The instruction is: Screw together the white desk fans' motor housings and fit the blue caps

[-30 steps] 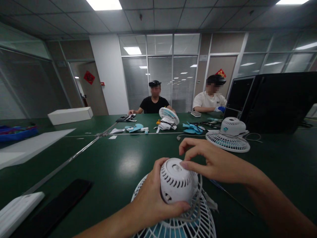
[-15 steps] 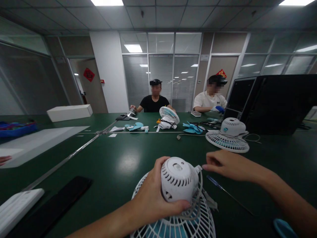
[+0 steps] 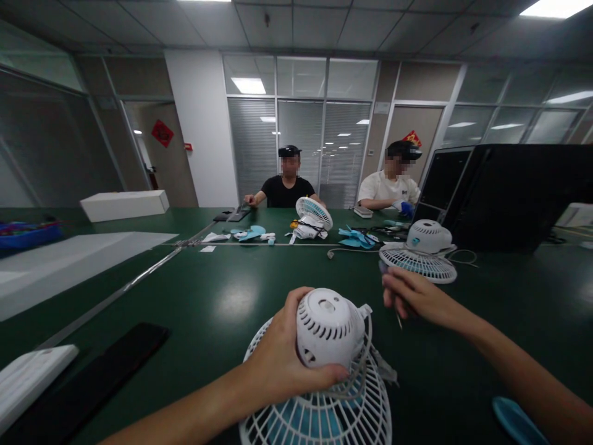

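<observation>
A white electric fan (image 3: 331, 327) lies grille-down on the green table, its rounded motor housing uppermost and pale blue blades showing through the guard. My left hand (image 3: 282, 352) is wrapped round the housing from the left, thumb across its near side. Beside the fan's right side, raised over the table, my right hand (image 3: 407, 293) is closed on a screwdriver (image 3: 383, 267); the handle end sticks out above the fingers and the thin shaft points down below them. A grey-white cord loops along the housing's right side.
Another fan (image 3: 419, 256) lies face-down near a black monitor-like box (image 3: 514, 198). Blue fan blades (image 3: 356, 237) and a tilted fan (image 3: 312, 216) are farther back, before two seated people. A black slab (image 3: 97, 377) and white power strip (image 3: 32, 389) lie left; a blue piece (image 3: 516, 420), lower right.
My right hand has picked up the screwdriver that lay on the table to the right of the fan. My left hand keeps its hold on the housing. The view has shifted slightly.
</observation>
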### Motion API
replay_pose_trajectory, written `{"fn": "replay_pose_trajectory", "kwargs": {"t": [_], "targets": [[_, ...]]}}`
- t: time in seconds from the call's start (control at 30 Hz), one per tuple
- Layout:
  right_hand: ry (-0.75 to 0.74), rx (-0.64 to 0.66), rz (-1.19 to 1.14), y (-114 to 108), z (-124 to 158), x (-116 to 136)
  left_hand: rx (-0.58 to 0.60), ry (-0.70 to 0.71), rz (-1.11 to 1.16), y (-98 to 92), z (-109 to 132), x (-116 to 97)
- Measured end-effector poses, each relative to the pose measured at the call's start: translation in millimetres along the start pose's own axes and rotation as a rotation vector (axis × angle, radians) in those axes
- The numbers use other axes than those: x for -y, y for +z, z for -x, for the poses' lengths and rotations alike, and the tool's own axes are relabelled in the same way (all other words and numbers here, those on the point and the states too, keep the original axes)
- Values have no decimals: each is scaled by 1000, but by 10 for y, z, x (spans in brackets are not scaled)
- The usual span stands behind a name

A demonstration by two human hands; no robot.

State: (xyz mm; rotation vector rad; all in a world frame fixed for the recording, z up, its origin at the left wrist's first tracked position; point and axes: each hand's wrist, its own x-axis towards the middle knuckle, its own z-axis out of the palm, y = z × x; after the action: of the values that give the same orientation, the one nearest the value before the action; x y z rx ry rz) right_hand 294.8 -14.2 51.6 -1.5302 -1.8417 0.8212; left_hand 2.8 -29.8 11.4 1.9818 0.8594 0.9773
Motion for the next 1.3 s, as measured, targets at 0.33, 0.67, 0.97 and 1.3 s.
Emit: {"fn": "replay_pose_trajectory", "kwargs": {"t": [0.33, 0.67, 0.97, 1.3], "targets": [[-299, -391, -658, 512, -225, 953, -14, 66, 11, -17, -45, 28], [-522, -477, -556, 871, -204, 876, -19, 98, 15, 5, -51, 107], [-547, -465, -460, 871, -252, 820, -17, 65, 27, 1, -53, 65], [-590, -438, -330, 859, -243, 803, -19, 61, 28, -4, -46, 57]]}}
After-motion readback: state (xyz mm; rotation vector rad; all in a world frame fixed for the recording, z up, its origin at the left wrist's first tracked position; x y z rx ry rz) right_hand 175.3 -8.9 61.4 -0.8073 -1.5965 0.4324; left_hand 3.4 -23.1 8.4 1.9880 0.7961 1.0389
